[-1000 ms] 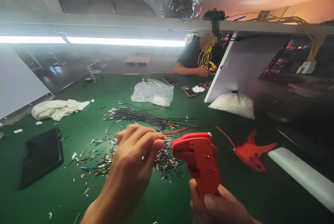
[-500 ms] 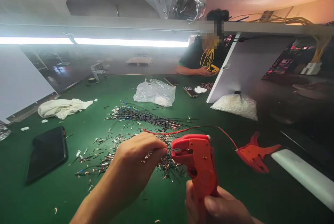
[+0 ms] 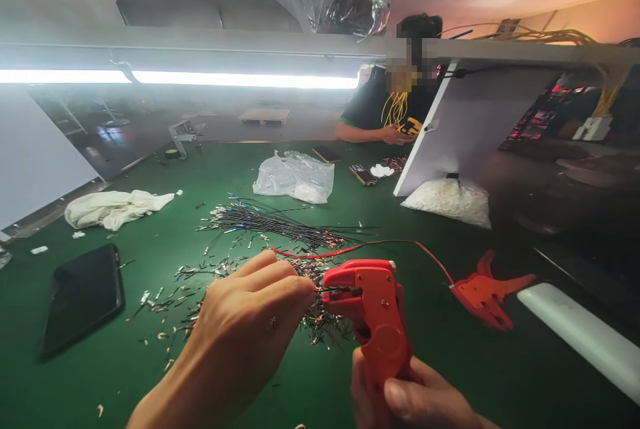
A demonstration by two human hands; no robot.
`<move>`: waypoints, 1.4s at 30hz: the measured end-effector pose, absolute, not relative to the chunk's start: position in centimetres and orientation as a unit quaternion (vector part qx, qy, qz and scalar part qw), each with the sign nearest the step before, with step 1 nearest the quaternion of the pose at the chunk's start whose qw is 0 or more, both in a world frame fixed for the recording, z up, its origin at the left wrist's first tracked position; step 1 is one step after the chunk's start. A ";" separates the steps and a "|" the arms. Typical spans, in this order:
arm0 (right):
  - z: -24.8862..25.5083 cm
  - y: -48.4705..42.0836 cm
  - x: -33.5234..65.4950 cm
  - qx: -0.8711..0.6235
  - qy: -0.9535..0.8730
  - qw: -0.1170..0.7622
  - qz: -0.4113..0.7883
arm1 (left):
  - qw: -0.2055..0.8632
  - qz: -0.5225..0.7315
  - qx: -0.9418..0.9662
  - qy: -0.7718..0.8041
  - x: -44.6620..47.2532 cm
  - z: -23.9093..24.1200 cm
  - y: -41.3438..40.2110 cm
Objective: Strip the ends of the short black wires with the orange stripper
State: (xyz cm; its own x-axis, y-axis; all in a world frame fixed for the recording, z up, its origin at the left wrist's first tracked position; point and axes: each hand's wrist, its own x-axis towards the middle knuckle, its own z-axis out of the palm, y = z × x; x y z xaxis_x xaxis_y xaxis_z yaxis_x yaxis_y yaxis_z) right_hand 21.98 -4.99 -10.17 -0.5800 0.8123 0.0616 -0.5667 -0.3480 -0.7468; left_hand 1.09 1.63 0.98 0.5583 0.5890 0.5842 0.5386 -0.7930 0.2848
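My right hand (image 3: 425, 392) is wrapped round the handle of a red wire stripper (image 3: 385, 332), held upright with its jaws facing left. My left hand (image 3: 255, 312) is closed in a pinch at the mouth of those jaws. Between the fingertips and the jaws shows a short piece of thin black wire (image 3: 320, 289), its end reaching into the stripper; the rest is hidden by my hand. Beneath and behind my left hand lies a heap of short wire scraps (image 3: 320, 325) with coppery bits. Past it is a bundle of longer black wires (image 3: 275, 222).
A second red stripper (image 3: 487, 289) lies at right, a red cord (image 3: 400, 241) attached. At left are a black phone (image 3: 83, 299) and a white cloth (image 3: 115, 207). Plastic bags (image 3: 295, 177) and a divider (image 3: 470, 122) stand farther back. Across the table, a person (image 3: 383, 105) handles yellow wires.
My left hand has turned slightly, back more upward, and its fingertips sit closer to the stripper. The wire now shows inside the jaws. The whole view has shifted slightly.
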 end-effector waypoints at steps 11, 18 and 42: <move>-11.6 -5.4 22.2 -0.221 -0.418 0.386 0.792 | 0.030 0.311 0.900 0.305 0.6 1.1 1.6; -12.6 -5.4 22.2 -0.236 -0.449 0.371 0.778 | 0.017 0.305 0.907 0.290 0.3 1.3 1.5; -9.8 -5.8 22.8 -0.228 -0.404 0.389 0.796 | 0.103 0.310 0.876 0.356 0.2 0.2 1.3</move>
